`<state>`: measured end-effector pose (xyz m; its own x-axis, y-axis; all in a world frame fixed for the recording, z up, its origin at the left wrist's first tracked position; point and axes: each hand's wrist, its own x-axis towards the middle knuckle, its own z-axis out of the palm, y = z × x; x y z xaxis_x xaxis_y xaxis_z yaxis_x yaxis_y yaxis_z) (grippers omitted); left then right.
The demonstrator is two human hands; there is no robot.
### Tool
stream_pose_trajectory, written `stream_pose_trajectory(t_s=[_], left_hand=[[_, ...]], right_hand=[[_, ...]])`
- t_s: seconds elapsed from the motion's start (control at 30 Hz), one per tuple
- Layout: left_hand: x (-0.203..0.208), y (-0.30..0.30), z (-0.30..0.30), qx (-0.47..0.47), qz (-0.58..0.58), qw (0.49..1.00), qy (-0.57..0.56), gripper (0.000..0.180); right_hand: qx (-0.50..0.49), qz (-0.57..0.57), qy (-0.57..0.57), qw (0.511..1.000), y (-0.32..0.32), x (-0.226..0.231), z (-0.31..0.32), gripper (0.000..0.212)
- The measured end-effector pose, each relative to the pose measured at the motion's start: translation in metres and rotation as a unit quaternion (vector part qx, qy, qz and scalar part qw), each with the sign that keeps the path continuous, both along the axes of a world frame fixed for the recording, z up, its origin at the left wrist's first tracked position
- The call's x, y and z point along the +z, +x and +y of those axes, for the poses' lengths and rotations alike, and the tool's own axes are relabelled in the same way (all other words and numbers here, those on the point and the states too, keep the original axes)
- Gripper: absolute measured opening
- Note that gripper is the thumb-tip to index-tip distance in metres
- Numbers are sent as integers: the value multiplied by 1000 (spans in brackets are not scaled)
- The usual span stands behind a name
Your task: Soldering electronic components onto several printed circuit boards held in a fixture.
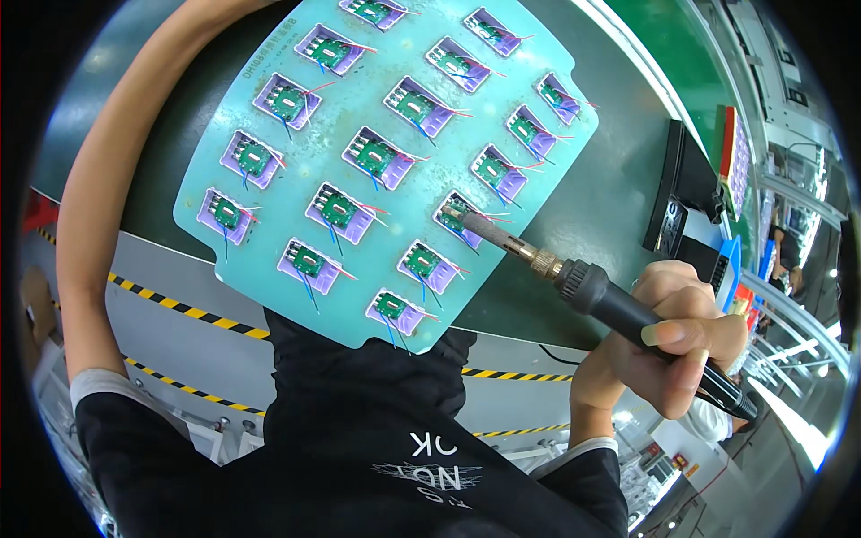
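Soldering iron [574, 285] in right hand [668, 345], tip on circuit board [457, 218]

The person wears a black short-sleeved shirt [359, 448] with white-edged sleeves and a pale printed chest design.

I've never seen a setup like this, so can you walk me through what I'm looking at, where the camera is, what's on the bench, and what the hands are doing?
This is one picture from a wide fisheye camera worn on a person's head, looking down, so straight edges bend near the rim. There is no machine arm here, just a person's bare hands.

The right hand grips a soldering iron by its black handle, the metal tip resting at one of the small green circuit boards.

Those boards sit in purple holders, with thin red and blue wires, in rows on a light teal tray lying on the dark green bench.

The left arm curves around the tray's far side; its hand is out of view.
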<state>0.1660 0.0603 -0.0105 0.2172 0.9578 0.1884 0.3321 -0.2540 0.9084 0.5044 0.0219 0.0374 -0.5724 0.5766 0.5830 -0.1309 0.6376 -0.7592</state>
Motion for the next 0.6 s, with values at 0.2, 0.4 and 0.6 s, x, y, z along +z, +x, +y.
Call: stream_pose_trajectory(t_s=[0.2, 0.4, 0.6], left_hand=[[1, 0, 1, 3, -10, 1000, -3, 17], [2, -2, 0, 3, -5, 1000, -8, 17], [4, -1, 1, 7, 8, 1000, 1, 17]], right_hand=[[46, -5, -5, 999, 0, 2, 3, 17], [19, -1, -2, 1000, -3, 2, 1, 17], [39, -3, -2, 999, -2, 4, 3, 18]])
